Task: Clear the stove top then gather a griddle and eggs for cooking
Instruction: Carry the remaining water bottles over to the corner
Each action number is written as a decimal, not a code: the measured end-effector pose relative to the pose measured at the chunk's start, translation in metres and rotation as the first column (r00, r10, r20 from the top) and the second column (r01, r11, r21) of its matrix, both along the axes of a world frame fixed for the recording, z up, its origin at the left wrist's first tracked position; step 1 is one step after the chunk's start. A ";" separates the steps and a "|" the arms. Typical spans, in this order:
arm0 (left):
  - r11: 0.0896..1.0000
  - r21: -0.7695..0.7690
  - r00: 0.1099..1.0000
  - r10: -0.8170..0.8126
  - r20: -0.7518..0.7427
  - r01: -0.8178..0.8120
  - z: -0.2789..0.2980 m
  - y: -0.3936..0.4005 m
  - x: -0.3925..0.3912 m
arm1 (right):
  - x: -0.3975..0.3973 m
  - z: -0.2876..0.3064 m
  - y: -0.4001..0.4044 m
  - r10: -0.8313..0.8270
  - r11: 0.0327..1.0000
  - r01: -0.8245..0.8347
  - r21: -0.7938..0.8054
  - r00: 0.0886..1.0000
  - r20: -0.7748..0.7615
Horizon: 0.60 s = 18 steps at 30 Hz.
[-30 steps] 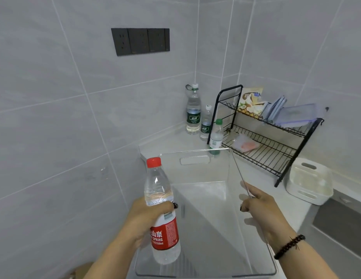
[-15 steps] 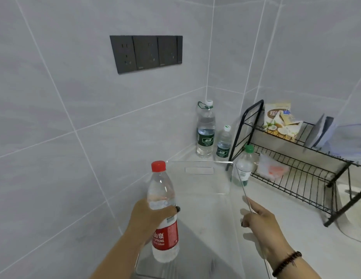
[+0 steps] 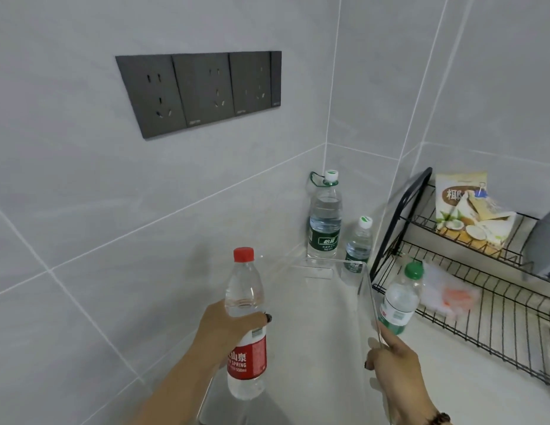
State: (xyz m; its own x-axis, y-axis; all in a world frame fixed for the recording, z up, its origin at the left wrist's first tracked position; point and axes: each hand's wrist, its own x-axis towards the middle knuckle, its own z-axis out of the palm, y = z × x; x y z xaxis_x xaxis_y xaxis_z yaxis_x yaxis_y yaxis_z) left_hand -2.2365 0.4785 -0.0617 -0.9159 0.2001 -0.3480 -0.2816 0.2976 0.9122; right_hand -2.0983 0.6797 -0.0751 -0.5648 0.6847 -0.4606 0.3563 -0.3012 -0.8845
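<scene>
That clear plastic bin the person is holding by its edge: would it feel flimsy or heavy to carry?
Probably light: the right hand pinches the clear plastic bin by one thin side wall. Likely fairly stiff, since its rim looks straight. It may be slippery, as the walls look smooth and glossy. The left hand grips a red-capped water bottle.

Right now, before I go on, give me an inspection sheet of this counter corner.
Surface: pale counter, corner of grey tiled walls.
Job's things: red-capped water bottle gripped by left hand; clear bin held at its right wall by right hand. No stove, griddle or eggs in view.
Clutter: three green-labelled bottles; black wire rack with snack bag.
Cables: nothing seen.
Surroundings: dark socket panel.
</scene>
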 end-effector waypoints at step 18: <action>0.946 -0.217 0.965 -0.257 -0.056 0.239 -0.009 0.066 -0.104 | -0.062 -0.041 -0.012 -0.387 0.917 0.384 -0.111 0.922 -0.007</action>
